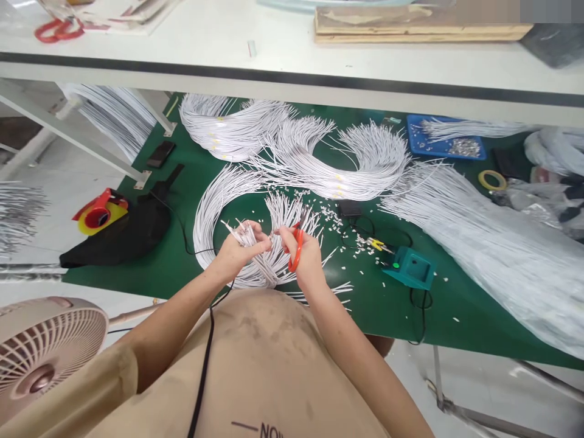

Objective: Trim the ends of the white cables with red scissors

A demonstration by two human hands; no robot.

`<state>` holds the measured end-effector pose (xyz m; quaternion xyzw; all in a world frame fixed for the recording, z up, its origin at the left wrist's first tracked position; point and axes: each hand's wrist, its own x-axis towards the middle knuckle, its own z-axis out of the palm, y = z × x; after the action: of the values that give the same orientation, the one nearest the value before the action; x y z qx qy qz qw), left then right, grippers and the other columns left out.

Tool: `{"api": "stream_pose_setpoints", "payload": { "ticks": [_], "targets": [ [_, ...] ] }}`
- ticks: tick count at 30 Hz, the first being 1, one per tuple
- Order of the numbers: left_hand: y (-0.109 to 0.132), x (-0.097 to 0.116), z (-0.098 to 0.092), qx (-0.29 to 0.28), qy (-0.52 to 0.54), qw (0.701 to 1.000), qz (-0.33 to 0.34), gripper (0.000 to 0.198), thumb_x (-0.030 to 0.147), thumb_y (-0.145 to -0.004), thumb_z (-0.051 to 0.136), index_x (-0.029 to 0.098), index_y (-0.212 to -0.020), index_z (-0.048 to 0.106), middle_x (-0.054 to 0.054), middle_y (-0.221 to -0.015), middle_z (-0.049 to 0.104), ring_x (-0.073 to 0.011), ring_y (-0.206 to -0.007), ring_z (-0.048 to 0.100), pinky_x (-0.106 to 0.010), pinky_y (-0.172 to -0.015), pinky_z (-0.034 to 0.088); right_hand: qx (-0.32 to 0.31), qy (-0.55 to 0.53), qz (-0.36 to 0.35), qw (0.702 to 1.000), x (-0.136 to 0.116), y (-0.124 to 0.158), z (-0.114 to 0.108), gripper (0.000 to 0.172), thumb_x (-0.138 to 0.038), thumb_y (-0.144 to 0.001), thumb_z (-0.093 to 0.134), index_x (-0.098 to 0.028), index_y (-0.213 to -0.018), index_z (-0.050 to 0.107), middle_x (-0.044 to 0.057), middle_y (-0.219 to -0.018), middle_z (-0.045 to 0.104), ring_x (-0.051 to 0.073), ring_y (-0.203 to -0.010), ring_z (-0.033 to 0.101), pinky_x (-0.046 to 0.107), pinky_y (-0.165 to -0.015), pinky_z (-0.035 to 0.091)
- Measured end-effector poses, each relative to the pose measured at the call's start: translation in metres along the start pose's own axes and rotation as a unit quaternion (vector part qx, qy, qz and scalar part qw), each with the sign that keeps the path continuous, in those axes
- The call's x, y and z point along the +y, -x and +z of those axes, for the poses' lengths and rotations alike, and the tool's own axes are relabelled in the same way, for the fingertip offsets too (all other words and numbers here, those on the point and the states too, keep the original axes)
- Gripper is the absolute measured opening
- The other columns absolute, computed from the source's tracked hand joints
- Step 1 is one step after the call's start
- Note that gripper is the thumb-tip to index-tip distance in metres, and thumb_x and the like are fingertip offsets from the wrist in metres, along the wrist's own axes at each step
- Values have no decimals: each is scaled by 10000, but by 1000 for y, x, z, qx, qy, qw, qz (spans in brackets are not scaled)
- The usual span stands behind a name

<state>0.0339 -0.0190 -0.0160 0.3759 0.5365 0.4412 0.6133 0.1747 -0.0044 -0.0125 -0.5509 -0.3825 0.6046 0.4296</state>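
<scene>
My left hand [244,248] is closed round several white wires [249,236], their ends sticking out past the fingers. Close beside it on the right, my right hand [305,252] holds scissors with an orange-red handle [295,252], its thumb and finger near the left fingertips. Whether a wire runs between the fingertips is too small to tell. Under both hands lies a curved bundle of white wires [207,225] on the green table top [182,275]. Small white pieces [335,219] are scattered to the right of the hands.
More wire bundles [347,182] lie behind. At the right are a teal device [414,267], yellow-handled pliers [378,244], a blue tray [444,151] and plastic-wrapped wires [493,249]. A tape dispenser [101,213] and black bag [123,237] lie left. A white shelf [205,45] crosses above; a fan [45,359] stands lower left.
</scene>
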Motion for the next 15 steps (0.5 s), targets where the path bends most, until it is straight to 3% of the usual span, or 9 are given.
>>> {"api": "stream_pose_setpoints", "payload": {
  "ticks": [5, 10, 15],
  "targets": [
    [0, 3, 4, 4, -17, 1000, 3, 354, 277, -592, 735, 183, -822, 482, 23, -690, 601, -137, -664, 588, -283, -677, 430, -14, 60, -38, 997, 5, 2, 2, 168, -301, -663, 594, -163, -736, 655, 3, -662, 618, 131, -621, 537, 250, -624, 419],
    [1, 5, 1, -26, 2, 1000, -9, 299, 282, -632, 715, 185, -815, 499, 7, -690, 630, -146, -674, 600, -301, -701, 440, 46, 101, -55, 992, 17, -6, -3, 183, -328, -688, 579, -159, -710, 645, 3, -654, 609, 131, -616, 530, 252, -621, 412],
    [0, 6, -6, -36, -44, 998, -11, 244, 322, -664, 689, 162, -830, 608, -75, -920, 648, -200, -856, 598, -339, -796, 436, 122, 154, -185, 963, 0, -2, -7, 203, -274, -763, 497, -178, -852, 652, 31, -816, 608, 132, -718, 544, 256, -694, 418]
  ]
}}
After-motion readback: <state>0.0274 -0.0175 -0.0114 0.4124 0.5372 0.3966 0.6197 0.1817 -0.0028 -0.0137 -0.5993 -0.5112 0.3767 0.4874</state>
